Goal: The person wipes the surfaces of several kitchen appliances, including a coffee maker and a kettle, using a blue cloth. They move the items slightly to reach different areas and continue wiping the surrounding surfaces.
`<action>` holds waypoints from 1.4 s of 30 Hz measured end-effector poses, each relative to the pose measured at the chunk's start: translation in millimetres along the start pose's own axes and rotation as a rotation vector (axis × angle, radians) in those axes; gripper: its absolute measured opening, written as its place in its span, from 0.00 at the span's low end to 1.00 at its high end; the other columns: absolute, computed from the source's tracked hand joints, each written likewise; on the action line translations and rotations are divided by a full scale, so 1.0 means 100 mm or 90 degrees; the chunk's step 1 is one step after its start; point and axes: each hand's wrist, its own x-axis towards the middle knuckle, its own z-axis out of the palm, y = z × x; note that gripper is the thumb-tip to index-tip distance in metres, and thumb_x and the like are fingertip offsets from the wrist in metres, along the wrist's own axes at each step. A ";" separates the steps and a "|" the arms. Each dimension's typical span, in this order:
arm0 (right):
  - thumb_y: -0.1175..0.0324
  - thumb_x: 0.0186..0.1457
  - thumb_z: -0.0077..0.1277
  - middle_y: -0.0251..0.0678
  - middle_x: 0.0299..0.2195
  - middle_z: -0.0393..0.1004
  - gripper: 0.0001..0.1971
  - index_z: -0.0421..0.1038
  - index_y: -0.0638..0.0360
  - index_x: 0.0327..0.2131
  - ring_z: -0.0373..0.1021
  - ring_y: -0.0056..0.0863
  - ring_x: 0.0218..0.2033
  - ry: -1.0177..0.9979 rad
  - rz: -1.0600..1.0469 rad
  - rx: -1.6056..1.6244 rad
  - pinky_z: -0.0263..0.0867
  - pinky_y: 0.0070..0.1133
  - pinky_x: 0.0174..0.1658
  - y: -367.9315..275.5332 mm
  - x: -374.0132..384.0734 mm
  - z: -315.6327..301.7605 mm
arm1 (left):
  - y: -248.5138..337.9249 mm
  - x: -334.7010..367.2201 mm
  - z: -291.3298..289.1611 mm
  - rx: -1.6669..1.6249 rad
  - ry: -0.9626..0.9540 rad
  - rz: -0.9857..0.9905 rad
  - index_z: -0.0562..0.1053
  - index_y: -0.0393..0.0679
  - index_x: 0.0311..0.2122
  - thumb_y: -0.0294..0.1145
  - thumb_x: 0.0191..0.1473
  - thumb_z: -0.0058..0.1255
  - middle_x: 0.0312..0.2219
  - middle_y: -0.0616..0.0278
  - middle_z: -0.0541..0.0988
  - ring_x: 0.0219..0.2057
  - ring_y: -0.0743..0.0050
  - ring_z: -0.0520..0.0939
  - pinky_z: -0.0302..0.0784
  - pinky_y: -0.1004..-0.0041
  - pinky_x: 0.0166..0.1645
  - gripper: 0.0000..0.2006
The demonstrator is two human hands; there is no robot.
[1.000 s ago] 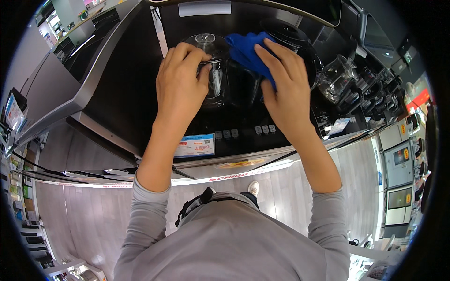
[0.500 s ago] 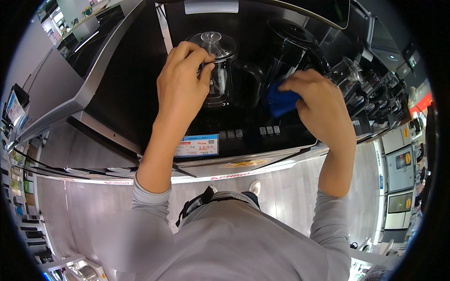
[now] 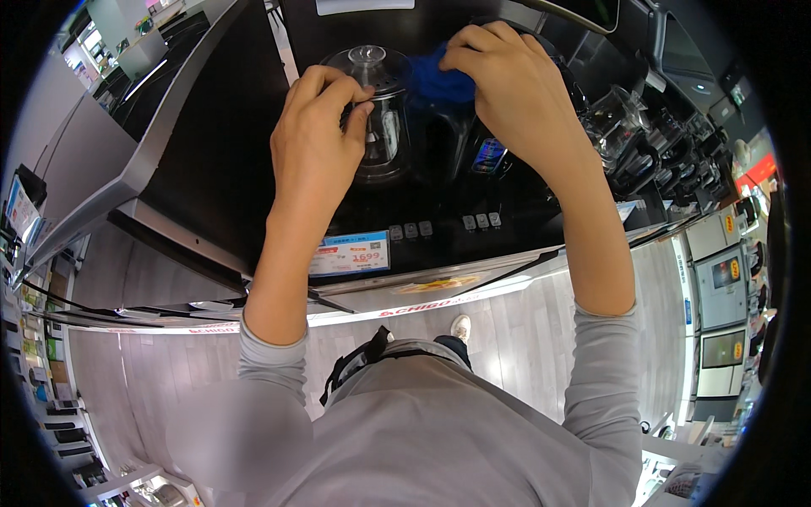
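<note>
A clear glass kettle [image 3: 384,139] with a glass-knobbed lid [image 3: 372,66] stands upright on the black glossy surface. My left hand [image 3: 314,131] is closed on its near-left rim, thumb and fingers pinching just below the lid. A black handle shape [image 3: 441,135] shows to the kettle's right. My right hand [image 3: 507,76] grips a bunched blue cloth [image 3: 443,78], which lies against the right side of the lid. Behind my right hand and forearm a dark, black-lidded kettle is mostly hidden; a small shiny label [image 3: 488,156] shows below the hand.
A price card [image 3: 351,253] stands at the front edge, beside small grey buttons [image 3: 410,230] on the surface. More glass pots [image 3: 617,127] with black handles crowd the right. A silver-edged panel [image 3: 135,165] bounds the left. A dark screen-like panel [image 3: 583,10] overhangs the far side.
My right hand has carried the blue cloth leftward and away from me, from the dark kettle to the glass kettle's lid. My left hand keeps its grip on the rim.
</note>
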 end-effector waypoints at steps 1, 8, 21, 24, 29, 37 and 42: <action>0.81 0.40 0.53 0.32 0.37 0.73 0.17 0.75 0.56 0.38 0.68 0.32 0.44 -0.031 -0.003 -0.038 0.63 0.28 0.50 0.01 0.01 -0.01 | 0.00 0.00 0.00 -0.004 0.000 -0.002 0.75 0.41 0.30 0.24 0.46 0.58 0.32 0.65 0.74 0.38 0.63 0.77 0.74 0.67 0.39 0.04; 0.83 0.44 0.47 0.41 0.43 0.72 0.19 0.72 0.63 0.43 0.68 0.40 0.45 -0.142 0.098 0.216 0.64 0.30 0.52 -0.05 -0.31 0.00 | -0.02 -0.01 -0.01 -0.055 -0.005 -0.027 0.75 0.37 0.31 0.20 0.45 0.58 0.33 0.61 0.75 0.37 0.63 0.79 0.72 0.70 0.43 0.06; 0.85 0.44 0.47 0.43 0.43 0.72 0.23 0.69 0.60 0.47 0.70 0.39 0.46 -0.137 0.343 0.599 0.64 0.27 0.51 -0.22 -0.78 0.09 | -0.10 -0.05 -0.03 -0.060 -0.011 -0.046 0.72 0.38 0.36 0.17 0.50 0.50 0.39 0.58 0.75 0.44 0.59 0.78 0.71 0.68 0.49 0.07; 0.86 0.43 0.47 0.40 0.44 0.71 0.23 0.69 0.59 0.46 0.70 0.35 0.46 -0.098 0.296 0.719 0.64 0.24 0.50 -0.25 -0.82 0.30 | -0.14 -0.05 0.00 -0.045 0.004 -0.012 0.72 0.38 0.35 0.18 0.51 0.48 0.38 0.59 0.74 0.38 0.59 0.80 0.74 0.68 0.43 0.06; 0.88 0.40 0.46 0.40 0.44 0.71 0.23 0.70 0.61 0.43 0.69 0.37 0.48 -0.121 0.266 0.756 0.63 0.26 0.52 -0.30 -0.94 0.53 | -0.09 -0.01 -0.01 -0.041 0.003 -0.030 0.72 0.37 0.35 0.17 0.51 0.47 0.40 0.58 0.74 0.40 0.58 0.79 0.73 0.68 0.45 0.06; 0.84 0.38 0.49 0.37 0.41 0.72 0.19 0.75 0.59 0.38 0.67 0.37 0.44 -0.105 0.112 0.323 0.65 0.30 0.46 -0.43 -1.19 0.35 | -0.05 0.00 -0.03 -0.052 -0.014 -0.060 0.72 0.36 0.35 0.14 0.49 0.46 0.42 0.56 0.74 0.48 0.59 0.76 0.68 0.69 0.54 0.08; 0.84 0.33 0.49 0.36 0.42 0.72 0.22 0.73 0.58 0.38 0.68 0.38 0.46 -0.074 0.167 0.350 0.65 0.29 0.45 -0.27 -1.41 0.11 | 0.25 -0.20 0.03 -0.033 0.051 -0.059 0.67 0.39 0.48 0.31 0.53 0.53 0.50 0.47 0.66 0.52 0.48 0.70 0.68 0.62 0.54 0.18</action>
